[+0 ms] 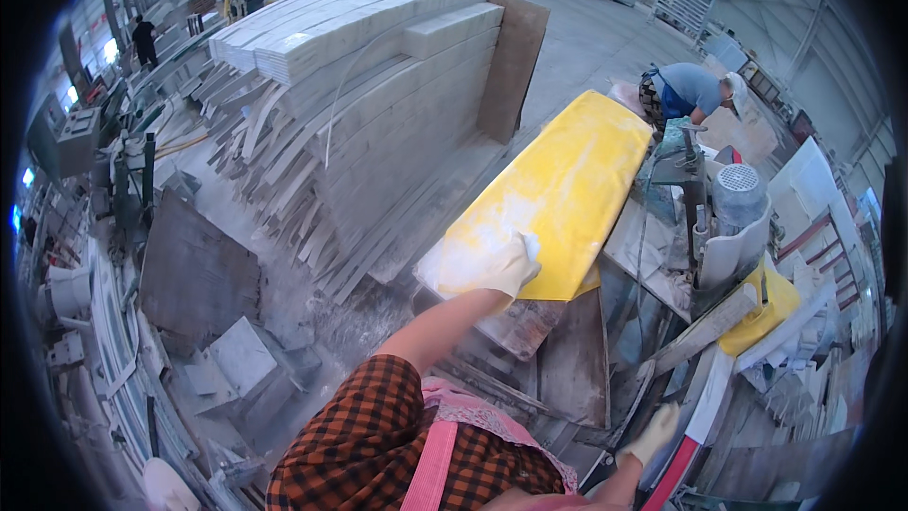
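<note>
In the head view, the yellow sheet (577, 185) lies aslant from the centre of the frame toward the upper right, spread over a long, flat-topped support. Whitish dust streaks its surface and is thickest at the lower left end.

The left hand (509, 267), in a pale glove, is at that lower end, over the yellow sheet near its lower edge. Its fingers blur into the white patch there, so I cannot tell whether they are clamped on the sheet or merely lying against it. The forearm comes up from a black-and-orange checked sleeve (350, 426), beside a pink apron strap (432, 464) at the bottom of the frame.

The right hand (653, 435), also in a pale glove, is at the lower right, near a white and red strip (692, 431). It is small and blurred, and I cannot tell whether its fingers are apart or together.

A tall stack of pale slabs (397, 95) fills the upper centre left, with a brown board (511, 66) upright at its right end. A dark panel (197, 274) leans at middle left, above grey blocks (244, 360). Right of the yellow sheet stands a machine with a grilled round motor (740, 191); below it hangs a smaller yellow piece (768, 305). A co-worker in blue (689, 90) bends over at upper right.
</note>
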A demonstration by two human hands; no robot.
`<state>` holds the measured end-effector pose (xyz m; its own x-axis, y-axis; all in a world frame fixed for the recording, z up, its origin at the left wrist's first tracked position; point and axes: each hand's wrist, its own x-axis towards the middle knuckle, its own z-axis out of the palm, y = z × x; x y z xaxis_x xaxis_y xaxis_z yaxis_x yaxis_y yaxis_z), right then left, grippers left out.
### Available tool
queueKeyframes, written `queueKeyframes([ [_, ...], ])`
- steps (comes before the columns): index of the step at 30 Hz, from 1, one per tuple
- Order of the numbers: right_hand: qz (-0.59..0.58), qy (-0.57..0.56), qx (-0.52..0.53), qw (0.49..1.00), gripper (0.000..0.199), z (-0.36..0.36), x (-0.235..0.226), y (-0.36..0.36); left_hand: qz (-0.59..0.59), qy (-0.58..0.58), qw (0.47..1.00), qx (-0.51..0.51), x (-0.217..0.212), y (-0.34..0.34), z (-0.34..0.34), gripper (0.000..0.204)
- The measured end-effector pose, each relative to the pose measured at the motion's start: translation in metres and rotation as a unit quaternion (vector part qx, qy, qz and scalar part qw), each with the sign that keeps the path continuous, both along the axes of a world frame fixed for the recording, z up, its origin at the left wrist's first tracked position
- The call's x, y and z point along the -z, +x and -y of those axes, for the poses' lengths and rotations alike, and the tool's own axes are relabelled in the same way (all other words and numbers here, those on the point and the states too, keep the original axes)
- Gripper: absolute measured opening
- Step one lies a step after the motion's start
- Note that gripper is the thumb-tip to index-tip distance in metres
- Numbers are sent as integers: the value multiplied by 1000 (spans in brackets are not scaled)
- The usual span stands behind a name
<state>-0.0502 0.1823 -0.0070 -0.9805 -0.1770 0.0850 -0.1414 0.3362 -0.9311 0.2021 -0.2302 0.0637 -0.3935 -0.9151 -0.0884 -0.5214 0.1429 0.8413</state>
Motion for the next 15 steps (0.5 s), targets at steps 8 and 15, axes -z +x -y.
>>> queueKeyframes([
  [8, -162, 498, 153, 838, 84, -209, 85, -48, 57, 22, 987, 147, 18, 9, 13, 57],
  [15, -459, 517, 191, 697, 92, -198, 89, -41, 76, -16, 995, 70, 38, -3, 15, 40],
])
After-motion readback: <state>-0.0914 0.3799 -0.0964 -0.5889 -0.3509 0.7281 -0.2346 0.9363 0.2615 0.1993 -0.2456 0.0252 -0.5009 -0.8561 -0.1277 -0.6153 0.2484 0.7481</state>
